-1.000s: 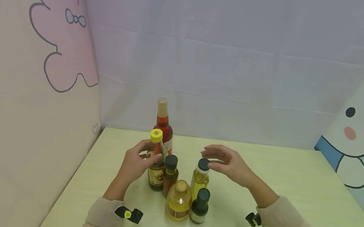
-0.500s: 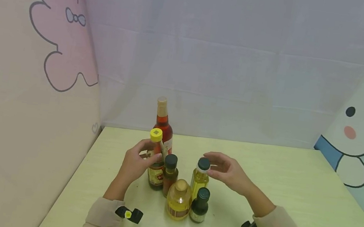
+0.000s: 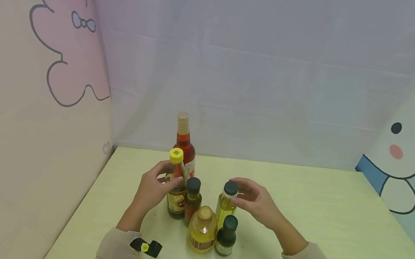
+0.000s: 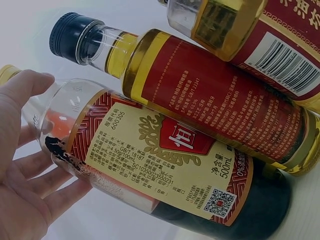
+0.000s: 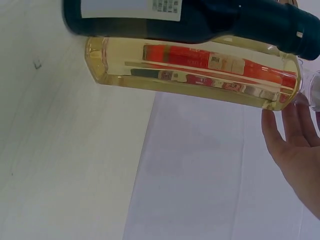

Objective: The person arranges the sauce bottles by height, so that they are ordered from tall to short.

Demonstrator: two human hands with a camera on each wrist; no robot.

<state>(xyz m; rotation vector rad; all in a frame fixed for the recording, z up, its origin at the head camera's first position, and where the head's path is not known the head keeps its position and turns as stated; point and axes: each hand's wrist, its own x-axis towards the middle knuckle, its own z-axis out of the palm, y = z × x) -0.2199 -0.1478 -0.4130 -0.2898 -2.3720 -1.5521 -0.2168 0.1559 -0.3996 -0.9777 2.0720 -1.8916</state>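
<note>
My left hand [image 3: 152, 188] curls round the upper part of a vinegar bottle [image 3: 176, 204] with a yellow cap. In the left wrist view, the thumb lies near the neck of the vinegar bottle [image 4: 165, 145] and the fingers pass behind it. My right hand [image 3: 260, 205] is at the neck of a yellow oil bottle [image 3: 225, 209] with a dark green cap, thumb in front and fingers curved behind. The right wrist view has the fingers of the right hand [image 5: 300, 155] against the shoulder of the oil bottle [image 5: 117, 57]. Both bottles stand upright on the table.
Behind the vinegar bottle stands a tall red bottle [image 3: 185, 149]. Between my hands are a dark-capped bottle [image 3: 191, 209], a round bottle of yellow oil [image 3: 202, 235] and a small dark bottle [image 3: 226, 238]. The pale table [image 3: 319, 216] meets cloth-covered walls [image 3: 237, 89].
My right hand has moved down and left from above the oil bottle's cap to its neck, with the fingers closing in. The left hand stays at the vinegar bottle.
</note>
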